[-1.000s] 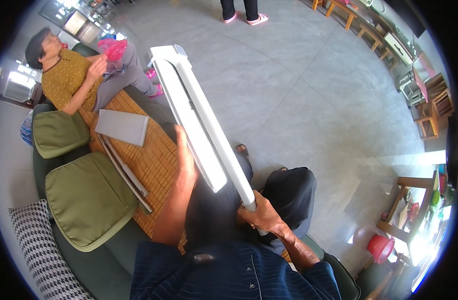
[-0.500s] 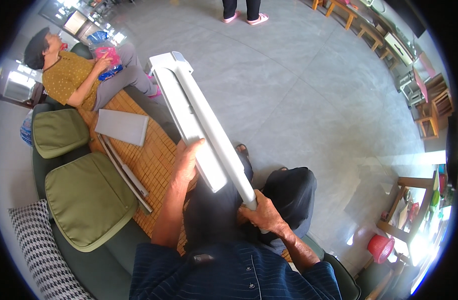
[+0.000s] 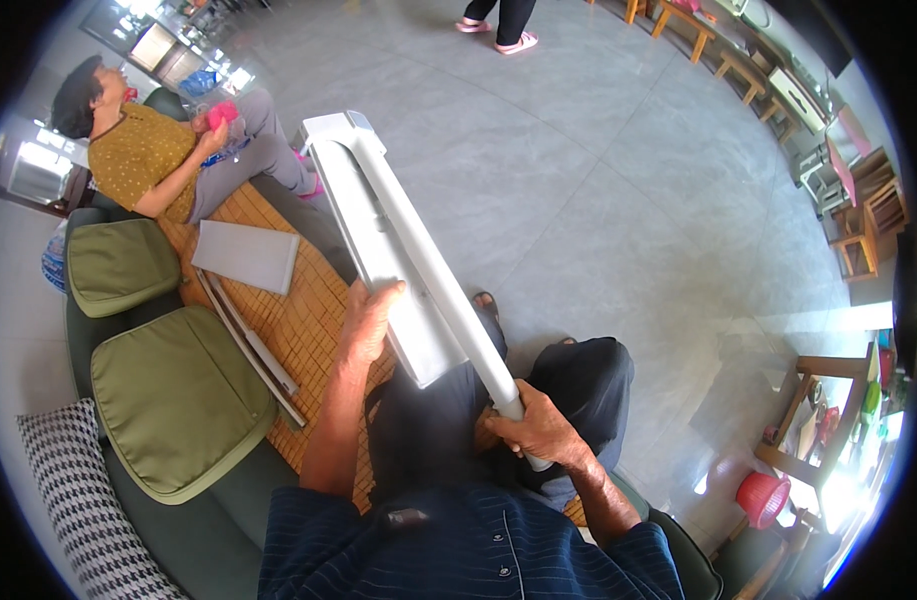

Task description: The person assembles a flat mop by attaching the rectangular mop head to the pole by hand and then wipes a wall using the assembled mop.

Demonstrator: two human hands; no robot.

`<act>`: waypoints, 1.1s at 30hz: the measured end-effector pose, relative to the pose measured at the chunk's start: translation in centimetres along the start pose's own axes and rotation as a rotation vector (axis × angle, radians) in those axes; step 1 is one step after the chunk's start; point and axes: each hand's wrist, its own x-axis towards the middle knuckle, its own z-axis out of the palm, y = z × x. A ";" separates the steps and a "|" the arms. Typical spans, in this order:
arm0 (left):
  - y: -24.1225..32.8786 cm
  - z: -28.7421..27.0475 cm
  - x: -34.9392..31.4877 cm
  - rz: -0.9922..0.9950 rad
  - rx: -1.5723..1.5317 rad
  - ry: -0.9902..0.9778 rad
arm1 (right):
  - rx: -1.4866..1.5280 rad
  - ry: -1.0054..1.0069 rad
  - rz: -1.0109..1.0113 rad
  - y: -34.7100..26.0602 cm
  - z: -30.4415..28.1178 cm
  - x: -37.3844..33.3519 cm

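Across my lap, slanting up and to the left, lies a long white device [image 3: 383,255] made of a flat panel and a round tube [image 3: 446,288] joined by a block at the far end. Its exact kind I cannot make out. My left hand [image 3: 369,322] grips the panel's left edge, thumb on top. Wrapped around the tube's lower end is my right hand [image 3: 535,428]. Tube and panel stand slightly apart near my body. On the woven mat to my left lie a flat white-grey sheet or case [image 3: 246,256] and thin pale strips [image 3: 250,345].
Green cushions [image 3: 183,400] and a checked pillow [image 3: 93,490] rest on the sofa. A seated person [image 3: 143,150] holds something pink at the far left. Another person's legs [image 3: 508,22] stand on the grey floor. Wooden stools [image 3: 686,30] line the right, with a red basket [image 3: 763,497] nearer.
The tube has swung slightly away from the panel at the near end. My right hand has shifted a little right. The standing person's feet and the seated person's hands have moved.
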 end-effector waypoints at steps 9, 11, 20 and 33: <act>3.1 3.7 -0.9 0.087 0.103 0.038 | 0.200 -0.168 -0.026 0.3 -0.8 0.3; 3.9 4.8 -1.0 0.124 0.126 0.022 | 0.272 -0.217 -0.006 0.1 -1.1 0.4; 4.5 8.2 -1.3 0.264 0.147 0.001 | 0.526 -0.322 0.000 1.1 -1.2 0.6; 1.0 9.7 -5.2 0.757 0.754 -0.053 | 0.776 -0.338 0.081 1.1 -0.9 1.0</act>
